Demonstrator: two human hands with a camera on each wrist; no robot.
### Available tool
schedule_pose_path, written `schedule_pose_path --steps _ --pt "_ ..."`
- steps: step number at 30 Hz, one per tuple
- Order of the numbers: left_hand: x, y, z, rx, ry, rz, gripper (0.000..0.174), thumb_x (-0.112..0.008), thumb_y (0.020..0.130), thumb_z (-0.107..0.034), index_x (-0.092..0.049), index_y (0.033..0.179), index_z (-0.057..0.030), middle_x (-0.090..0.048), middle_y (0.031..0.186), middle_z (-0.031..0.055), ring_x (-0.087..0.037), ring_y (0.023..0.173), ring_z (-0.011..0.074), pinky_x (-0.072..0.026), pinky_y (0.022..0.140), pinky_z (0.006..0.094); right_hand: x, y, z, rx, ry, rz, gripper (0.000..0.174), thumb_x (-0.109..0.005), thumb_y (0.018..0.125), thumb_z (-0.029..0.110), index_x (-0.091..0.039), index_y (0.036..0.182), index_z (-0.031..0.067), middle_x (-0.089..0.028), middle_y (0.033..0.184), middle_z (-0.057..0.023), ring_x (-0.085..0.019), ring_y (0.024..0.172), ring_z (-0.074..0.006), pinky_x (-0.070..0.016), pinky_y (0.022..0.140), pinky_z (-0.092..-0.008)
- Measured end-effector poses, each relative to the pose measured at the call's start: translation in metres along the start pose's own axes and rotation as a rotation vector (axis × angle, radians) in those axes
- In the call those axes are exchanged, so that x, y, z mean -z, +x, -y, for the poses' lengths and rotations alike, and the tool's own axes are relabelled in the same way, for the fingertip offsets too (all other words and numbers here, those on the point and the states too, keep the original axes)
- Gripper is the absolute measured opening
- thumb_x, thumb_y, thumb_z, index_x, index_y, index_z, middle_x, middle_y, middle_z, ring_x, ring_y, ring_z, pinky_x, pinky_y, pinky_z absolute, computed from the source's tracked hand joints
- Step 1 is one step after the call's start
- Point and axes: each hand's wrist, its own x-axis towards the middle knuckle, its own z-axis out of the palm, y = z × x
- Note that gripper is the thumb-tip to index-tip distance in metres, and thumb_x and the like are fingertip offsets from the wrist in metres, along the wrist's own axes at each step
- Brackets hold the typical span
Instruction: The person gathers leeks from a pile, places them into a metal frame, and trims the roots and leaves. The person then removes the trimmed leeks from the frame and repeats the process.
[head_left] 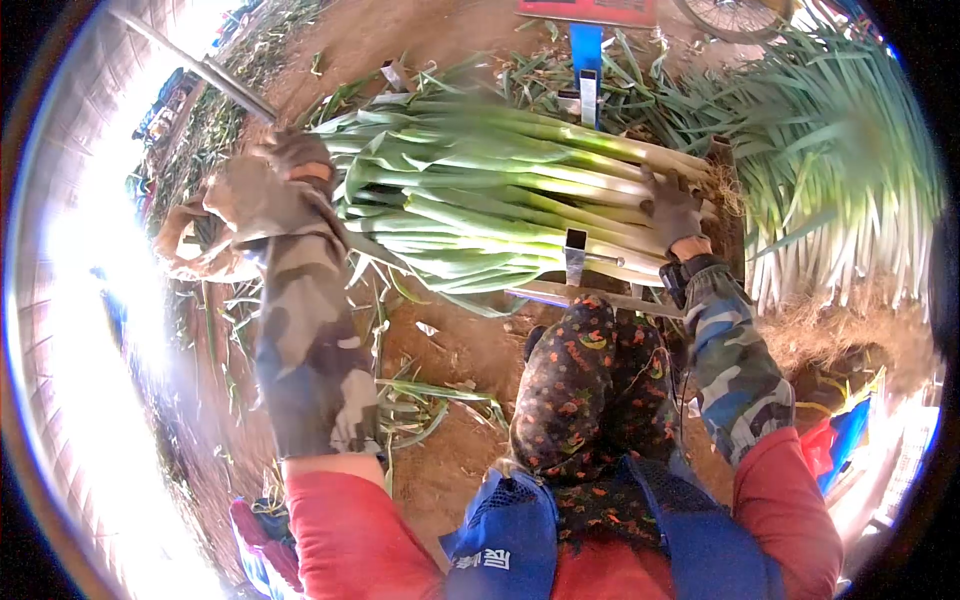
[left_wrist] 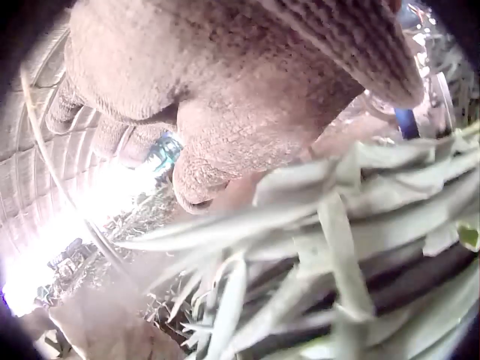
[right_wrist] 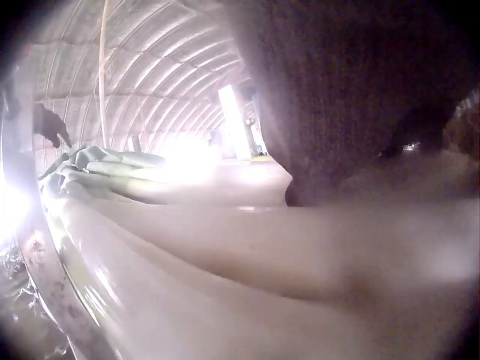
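Long leeks (head_left: 480, 190) lie in a thick bundle on a metal-posted rack, their green leaves to the left and white stalks to the right. My gloved right hand (head_left: 675, 208) rests with spread fingers on the white stalks near the roots; in the right wrist view its dark glove (right_wrist: 337, 90) covers the upper right. At the leaf tips is my gloved left hand (head_left: 298, 155). The left wrist view shows that hand (left_wrist: 217, 97) above the leaves (left_wrist: 300, 247), fingers loosely bent, with nothing seen in them.
More leeks (head_left: 840, 180) are piled at the right, roots toward me. A metal post (head_left: 575, 257) rises at the rack's near edge. A beige cloth-like thing (head_left: 235, 200) is beside my left forearm. Loose leaves (head_left: 430, 400) litter the soil, and a metal pole (head_left: 215, 80) slants at upper left.
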Motion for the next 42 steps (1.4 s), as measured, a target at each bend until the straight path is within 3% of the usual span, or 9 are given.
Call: schedule_pose_path --steps 4,6,9,12,17,18,20,36,42 --pt "-0.012 0.045 -0.016 -0.064 -0.032 -0.03 0.028 -0.065 0.084 -0.041 -0.07 0.081 -0.0139 -0.065 0.066 0.0012 -0.065 0.062 0.0149 -0.0545 0.054 0.033 -0.002 -0.009 0.007 0.036 -0.085 -0.183 0.071 -0.058 0.09 0.036 -0.021 0.151 0.027 -0.037 0.144 -0.027 -0.053 0.119 -0.0413 -0.0436 0.096 -0.05" --pt "0.124 0.042 0.061 -0.195 -1.231 -0.003 0.033 -0.051 0.091 -0.038 -0.07 0.104 -0.0136 -0.07 0.094 0.0152 -0.068 0.091 0.0281 -0.0539 0.078 0.0446 0.006 -0.006 0.004 0.023 0.006 -0.088 0.071 -0.057 0.091 0.036 -0.021 0.151 0.0267 -0.037 0.144 -0.0268 -0.056 0.116 -0.0422 -0.0436 0.096 -0.0493" --pt "0.216 0.028 0.049 -0.677 -1.373 0.644 0.052 -0.046 0.091 -0.054 -0.059 0.126 -0.017 -0.052 0.136 0.0136 -0.05 0.123 0.0328 -0.0399 0.103 0.0433 -0.015 0.0 -0.006 0.08 0.095 -0.097 0.072 -0.059 0.09 0.035 -0.022 0.151 0.026 -0.039 0.143 -0.0261 -0.055 0.117 -0.0421 -0.0432 0.097 -0.0481" --pt "0.246 0.005 0.033 -0.72 -1.491 0.687 0.042 -0.043 0.093 -0.041 -0.062 0.118 -0.0128 -0.064 0.114 0.018 -0.06 0.109 0.0367 -0.0454 0.095 0.045 -0.008 -0.004 0.001 0.035 -0.048 -0.132 0.073 -0.061 0.089 0.033 -0.022 0.151 0.0254 -0.043 0.14 -0.0257 -0.054 0.118 -0.0411 -0.0426 0.098 -0.0471" --pt "0.085 0.027 -0.018 -0.486 -1.397 0.608 0.038 -0.046 0.094 -0.029 -0.06 0.121 -0.0065 -0.063 0.114 0.023 -0.064 0.1 0.037 -0.0482 0.088 0.0474 0.001 -0.009 0.007 0.032 -0.082 -0.16 0.073 -0.059 0.09 0.032 -0.021 0.151 0.0247 -0.042 0.14 -0.0246 -0.046 0.126 -0.0406 -0.0405 0.1 -0.0497" --pt "0.086 0.024 -0.005 0.263 -1.944 1.118 0.041 -0.051 0.092 -0.031 -0.059 0.125 -0.0077 -0.065 0.113 0.0215 -0.064 0.1 0.035 -0.0483 0.09 0.0446 0.006 -0.009 0.009 0.002 -0.093 -0.121 0.072 -0.059 0.091 0.032 -0.021 0.152 0.0246 -0.041 0.14 -0.0243 -0.043 0.128 -0.0406 -0.0394 0.101 -0.051" --pt "0.03 0.006 -0.033 -0.22 -1.602 0.783 0.049 -0.051 0.094 -0.038 -0.049 0.135 -0.0113 -0.05 0.131 0.0188 -0.051 0.118 0.0309 -0.0427 0.098 0.0449 0.005 -0.008 0.008 0.012 0.038 -0.086 0.071 -0.057 0.091 0.032 -0.02 0.152 0.0258 -0.037 0.143 -0.0244 -0.039 0.132 -0.0404 -0.0346 0.104 -0.0544" --pt "0.195 0.021 0.047 -0.287 -1.103 0.42 0.06 -0.06 0.088 -0.035 -0.043 0.141 -0.0125 -0.042 0.143 0.0174 -0.042 0.131 0.0339 -0.0362 0.105 0.0455 0.003 -0.018 0.012 -0.139 0.249 -0.158 0.054 -0.043 0.096 0.023 -0.031 0.148 0.0226 -0.033 0.148 -0.0224 -0.032 0.136 -0.0396 -0.0158 0.111 -0.0618" --pt "0.303 -0.058 -0.015 -0.356 -2.084 0.241 0.065 -0.063 0.085 -0.035 -0.04 0.145 -0.0192 -0.036 0.148 0.0187 -0.034 0.137 0.0361 -0.0298 0.11 0.0483 0.082 -0.059 0.021 -0.052 0.365 -0.138 0.055 -0.06 0.086 0.029 -0.047 0.138 0.0127 -0.043 0.139 -0.0229 -0.04 0.132 -0.0379 -0.0283 0.11 -0.0545"
